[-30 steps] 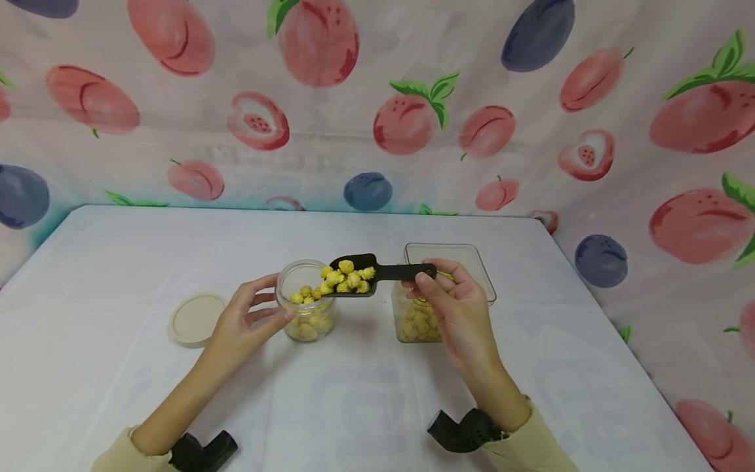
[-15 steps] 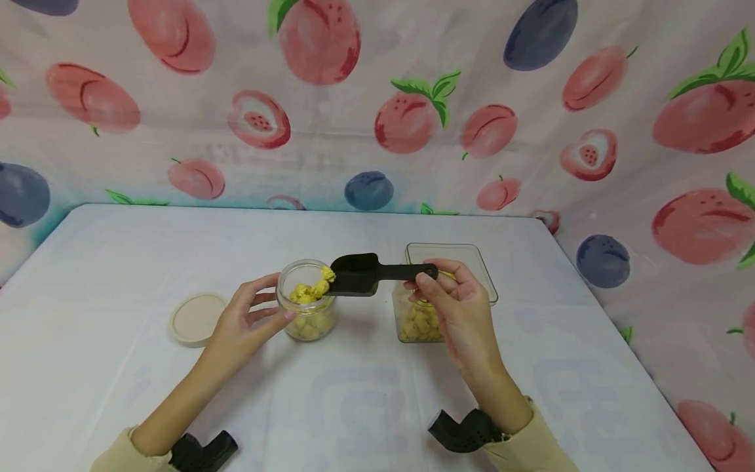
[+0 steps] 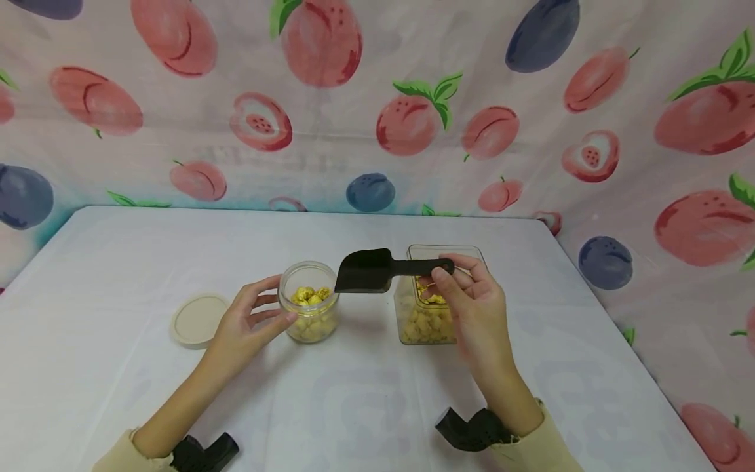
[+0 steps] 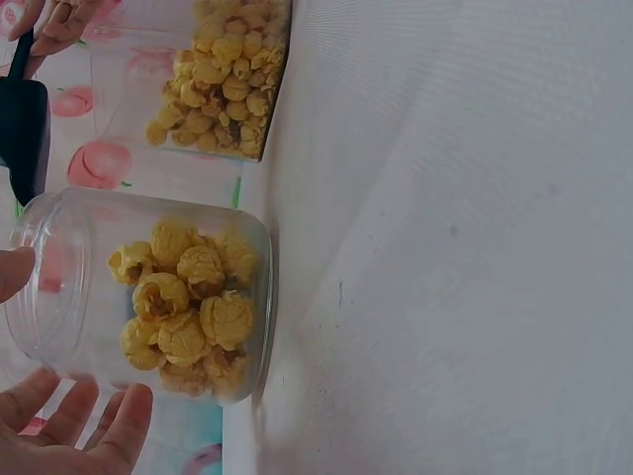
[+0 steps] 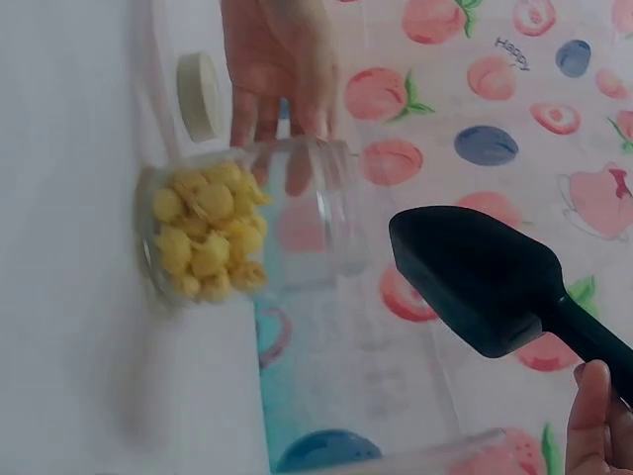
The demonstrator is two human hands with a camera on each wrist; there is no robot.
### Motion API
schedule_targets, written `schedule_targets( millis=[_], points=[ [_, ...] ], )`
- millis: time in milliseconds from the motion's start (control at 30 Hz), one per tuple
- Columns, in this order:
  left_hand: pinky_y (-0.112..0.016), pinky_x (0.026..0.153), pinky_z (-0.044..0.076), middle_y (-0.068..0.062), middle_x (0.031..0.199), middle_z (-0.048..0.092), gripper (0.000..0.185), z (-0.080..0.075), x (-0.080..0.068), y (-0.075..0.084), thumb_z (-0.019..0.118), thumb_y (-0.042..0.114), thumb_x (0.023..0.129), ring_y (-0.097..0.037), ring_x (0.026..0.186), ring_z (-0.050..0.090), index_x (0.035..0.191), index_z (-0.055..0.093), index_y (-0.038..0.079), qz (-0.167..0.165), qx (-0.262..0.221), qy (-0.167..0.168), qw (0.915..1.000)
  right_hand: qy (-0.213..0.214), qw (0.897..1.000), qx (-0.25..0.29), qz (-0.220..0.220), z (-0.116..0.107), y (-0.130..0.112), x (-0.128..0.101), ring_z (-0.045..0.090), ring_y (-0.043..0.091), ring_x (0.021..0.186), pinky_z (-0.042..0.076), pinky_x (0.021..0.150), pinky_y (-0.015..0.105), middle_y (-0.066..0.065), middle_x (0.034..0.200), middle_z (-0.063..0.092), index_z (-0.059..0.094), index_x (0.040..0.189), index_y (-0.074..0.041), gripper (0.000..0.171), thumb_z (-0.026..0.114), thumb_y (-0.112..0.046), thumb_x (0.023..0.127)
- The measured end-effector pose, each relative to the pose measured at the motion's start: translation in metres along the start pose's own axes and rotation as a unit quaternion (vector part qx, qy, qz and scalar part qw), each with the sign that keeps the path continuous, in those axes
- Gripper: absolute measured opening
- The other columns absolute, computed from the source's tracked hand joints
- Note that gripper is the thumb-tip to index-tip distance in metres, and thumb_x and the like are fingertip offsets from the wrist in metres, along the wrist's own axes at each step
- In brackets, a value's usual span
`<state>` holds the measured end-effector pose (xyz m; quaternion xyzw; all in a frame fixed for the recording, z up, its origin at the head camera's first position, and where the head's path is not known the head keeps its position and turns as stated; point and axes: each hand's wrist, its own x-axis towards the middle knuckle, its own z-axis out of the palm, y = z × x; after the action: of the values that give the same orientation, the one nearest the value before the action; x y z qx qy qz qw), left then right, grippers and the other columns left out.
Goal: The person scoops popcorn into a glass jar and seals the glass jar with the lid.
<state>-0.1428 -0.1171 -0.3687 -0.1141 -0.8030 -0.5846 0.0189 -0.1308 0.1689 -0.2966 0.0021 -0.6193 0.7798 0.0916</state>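
Observation:
A small round glass jar [image 3: 308, 303] [image 4: 148, 297] [image 5: 242, 223] stands mid-table, partly filled with yellow popcorn [image 4: 188, 307]. My left hand [image 3: 250, 318] cups its left side, with the fingers curved round the glass. My right hand [image 3: 472, 295] pinches the handle of a black scoop [image 3: 368, 270] [image 5: 485, 282]. The scoop hangs empty in the air between the jar and a square clear container [image 3: 433, 308] [image 4: 223, 79] of popcorn. That container stands to the right, partly behind my right hand.
A beige round lid [image 3: 196, 319] [image 5: 201, 94] lies flat on the white table [image 3: 366, 406], left of the jar. A fruit-print cloth [image 3: 377, 105] backs the table and runs along its right side.
The popcorn in the scoop has slid into the jar. The empty scoop has moved right, away from the jar's mouth toward the square container. My left hand has stayed at the jar.

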Motion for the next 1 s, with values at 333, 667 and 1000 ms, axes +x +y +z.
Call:
schedule_targets(
  millis=[333,667,1000],
  points=[
    [-0.007,0.089,0.045,-0.009,0.133,0.041,0.056,0.0,0.0,0.001,0.067,0.014,0.086,-0.014,0.113,0.046,0.136,0.042,0.007,-0.004,-0.004,-0.001,1.0,0.064,0.991,0.086,-0.076,-0.022,-0.021,0.011,0.064,0.016,0.07,0.056,0.069,0.022,0.006,0.079,0.07,0.055,0.107,0.0,0.018,0.058,0.0,0.089],
    [-0.006,0.098,0.037,-0.005,0.136,0.035,0.068,0.003,-0.005,0.008,0.072,0.006,0.079,-0.016,0.121,0.041,0.139,0.04,0.014,0.072,0.046,0.079,0.9931,0.089,0.973,0.147,-0.155,-0.043,-0.032,0.019,0.062,0.021,0.068,0.056,0.063,0.025,0.013,0.077,0.068,0.055,0.108,0.008,0.023,0.059,0.007,0.086],
    [-0.018,0.11,0.028,-0.009,0.138,0.041,0.067,0.014,-0.017,0.035,0.07,-0.009,0.071,-0.015,0.13,0.036,0.133,0.048,0.006,0.238,0.065,0.104,0.9636,0.1,0.972,0.114,-0.181,-0.052,-0.033,0.024,0.063,0.021,0.066,0.056,0.062,0.023,0.012,0.081,0.069,0.055,0.109,0.008,0.024,0.06,0.004,0.086]
  ],
)
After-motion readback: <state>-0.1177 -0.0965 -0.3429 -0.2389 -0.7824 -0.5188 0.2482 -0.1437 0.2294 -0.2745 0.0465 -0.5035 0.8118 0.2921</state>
